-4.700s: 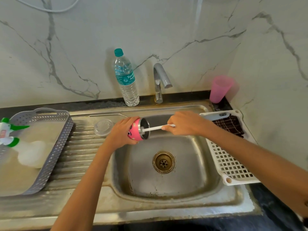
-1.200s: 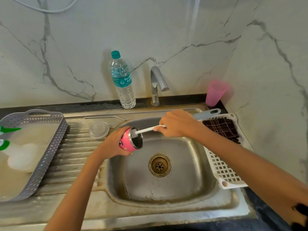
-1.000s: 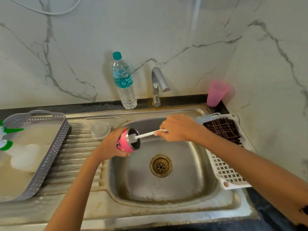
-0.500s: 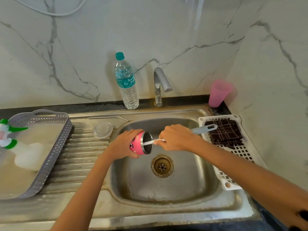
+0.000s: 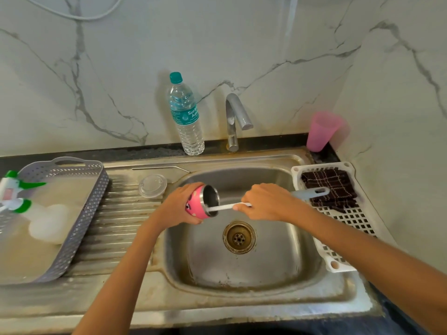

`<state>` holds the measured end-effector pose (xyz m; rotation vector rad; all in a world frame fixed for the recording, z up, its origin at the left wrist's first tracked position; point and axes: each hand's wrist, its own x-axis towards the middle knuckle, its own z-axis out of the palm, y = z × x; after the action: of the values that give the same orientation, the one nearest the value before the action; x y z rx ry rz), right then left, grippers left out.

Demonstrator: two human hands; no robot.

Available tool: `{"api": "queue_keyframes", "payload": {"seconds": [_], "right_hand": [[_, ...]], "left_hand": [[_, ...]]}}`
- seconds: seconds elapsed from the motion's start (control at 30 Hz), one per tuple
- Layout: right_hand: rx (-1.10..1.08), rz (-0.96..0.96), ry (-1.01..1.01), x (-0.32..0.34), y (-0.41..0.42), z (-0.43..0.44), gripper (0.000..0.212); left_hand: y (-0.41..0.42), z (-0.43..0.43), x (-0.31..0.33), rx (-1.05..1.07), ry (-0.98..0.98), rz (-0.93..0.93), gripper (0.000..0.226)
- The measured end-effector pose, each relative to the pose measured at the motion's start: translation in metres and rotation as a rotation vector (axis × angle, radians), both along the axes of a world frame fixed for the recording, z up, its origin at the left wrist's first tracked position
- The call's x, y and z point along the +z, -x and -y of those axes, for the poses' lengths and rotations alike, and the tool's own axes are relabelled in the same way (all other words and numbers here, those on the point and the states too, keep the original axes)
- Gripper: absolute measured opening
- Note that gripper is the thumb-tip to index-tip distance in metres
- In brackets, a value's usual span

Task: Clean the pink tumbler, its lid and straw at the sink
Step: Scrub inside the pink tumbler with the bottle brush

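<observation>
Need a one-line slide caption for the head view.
Left hand tilts pink tumbler over sink; right hand works bottle brush inside.

Your steel sink surface (image 5: 116, 238) carries a grey perforated basket (image 5: 79, 228), a clear round lid (image 5: 152, 186), a thin metal straw (image 5: 159, 168) and a white slotted tray (image 5: 338, 252).

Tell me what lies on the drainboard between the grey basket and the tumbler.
In the head view, only the clear lid lies between the grey basket and the tumbler; the remaining ribbed drainboard is bare.
</observation>
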<state>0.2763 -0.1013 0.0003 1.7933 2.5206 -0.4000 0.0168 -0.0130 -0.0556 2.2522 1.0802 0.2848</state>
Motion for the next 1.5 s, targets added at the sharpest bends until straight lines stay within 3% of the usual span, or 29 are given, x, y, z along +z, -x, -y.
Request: {"api": "queue_keyframes", "payload": {"seconds": [0.27,0.37,0.53,0.7,1.5], "right_hand": [[-0.010,-0.001,-0.034,0.000,-0.008,0.002,0.054],[0.044,0.044,-0.091,-0.006,0.014,-0.005,0.052],[-0.018,0.028,-0.037,0.002,-0.013,0.000,0.052],[0.016,0.047,-0.073,-0.001,0.012,-0.007,0.050],[-0.058,-0.061,-0.041,0.012,-0.018,-0.006,0.052]], "left_hand": [[0.013,-0.011,0.001,-0.007,-0.030,-0.024,0.100],[-0.012,-0.002,0.007,-0.104,-0.067,-0.061,0.098],[0.012,-0.013,0.009,-0.015,-0.105,-0.069,0.109],[-0.023,-0.004,0.011,-0.134,-0.122,-0.048,0.098],[0.003,-0.003,-0.001,0.003,-0.113,-0.056,0.103]]}}
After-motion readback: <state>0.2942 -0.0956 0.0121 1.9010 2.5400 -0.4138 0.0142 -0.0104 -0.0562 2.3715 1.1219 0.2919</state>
